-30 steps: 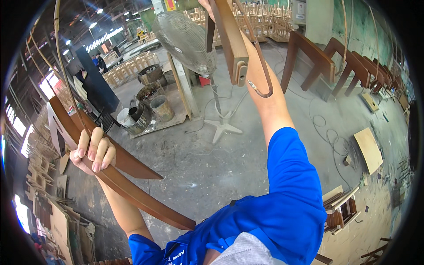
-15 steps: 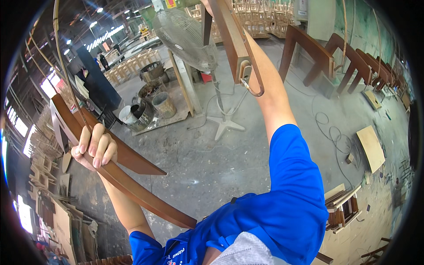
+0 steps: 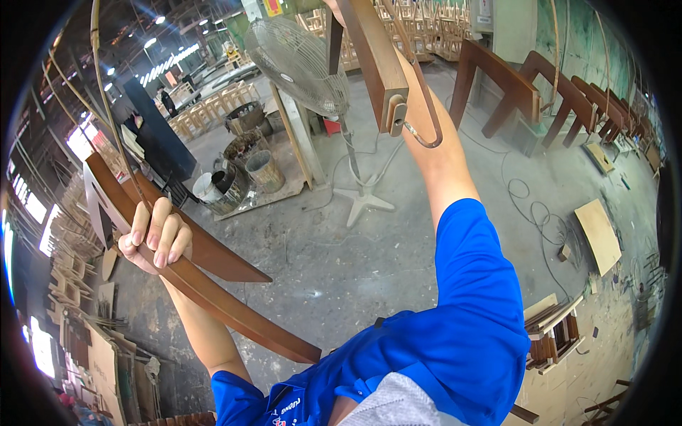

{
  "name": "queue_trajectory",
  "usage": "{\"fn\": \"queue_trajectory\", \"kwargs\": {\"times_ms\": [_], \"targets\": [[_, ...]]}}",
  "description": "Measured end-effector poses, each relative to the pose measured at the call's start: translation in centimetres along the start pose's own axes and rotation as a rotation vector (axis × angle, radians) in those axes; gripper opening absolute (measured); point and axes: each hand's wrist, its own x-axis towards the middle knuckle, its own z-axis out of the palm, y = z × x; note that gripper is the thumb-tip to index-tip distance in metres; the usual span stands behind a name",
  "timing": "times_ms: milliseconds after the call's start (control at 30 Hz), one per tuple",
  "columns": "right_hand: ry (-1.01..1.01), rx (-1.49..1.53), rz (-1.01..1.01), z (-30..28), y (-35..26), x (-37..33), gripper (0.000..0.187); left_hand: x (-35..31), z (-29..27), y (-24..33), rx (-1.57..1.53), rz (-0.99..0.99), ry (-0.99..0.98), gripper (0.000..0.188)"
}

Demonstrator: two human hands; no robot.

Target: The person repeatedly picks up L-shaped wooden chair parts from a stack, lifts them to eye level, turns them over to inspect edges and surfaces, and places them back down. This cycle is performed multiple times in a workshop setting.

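My left hand (image 3: 158, 238) wraps its fingers around a brown stained wooden leg frame (image 3: 227, 311), which slants down toward my chest. The far arm of that frame tapers to a point over the floor. A thin hanging cord or wire (image 3: 114, 121) runs down to this hand. High up, a second brown wooden leg frame (image 3: 373, 60) hangs in front of my raised right forearm. Its lower end bears a raised oval tenon. Only a bit of my right hand (image 3: 334, 10) shows at the top edge, closed against this frame. Beside the tenon hangs a metal hook (image 3: 433, 128).
A large pedestal fan (image 3: 298, 64) stands ahead, its star-shaped base on the concrete floor. Buckets (image 3: 264, 170) sit on a board left of it. Several brown frames (image 3: 511, 85) hang in a row at right. A cable (image 3: 543, 220) and a board (image 3: 598, 236) lie on the floor.
The upper frame has shifted slightly rightward and down, and its tenon end now shows more fully. The hook has moved down and right, apart from the tenon. My left hand has barely moved.
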Motion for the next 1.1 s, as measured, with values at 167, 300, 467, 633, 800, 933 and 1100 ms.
{"fn": "queue_trajectory", "kwargs": {"times_ms": [167,300,467,633,800,933,1100], "targets": [[0.002,-0.005,0.000,-0.4,-1.1,0.2,0.034,0.1,0.1,-0.2,-0.007,0.005,-0.007,0.011],[0.003,-0.006,-0.006,-0.5,-1.4,0.3,0.033,0.3,0.2,-0.3,-0.003,0.001,-0.017,0.010],[0.005,-0.010,-0.010,-0.9,-1.3,-0.1,0.031,0.5,0.5,-0.5,0.013,0.016,0.044,0.009],[0.010,-0.008,-0.009,-1.3,-1.5,-0.6,0.030,0.7,0.8,-0.8,0.018,0.016,0.059,0.010],[0.017,-0.014,-0.027,-1.8,-2.0,-1.1,0.029,0.8,0.9,-0.9,0.046,0.024,0.054,0.011],[0.026,-0.015,-0.044,-2.5,-2.3,-1.6,0.028,0.9,0.8,-0.9,0.072,0.039,0.060,0.012],[0.033,-0.037,-0.063,-3.4,-2.4,-1.7,0.027,1.1,0.4,-0.9,0.046,0.040,0.059,0.012]]}}
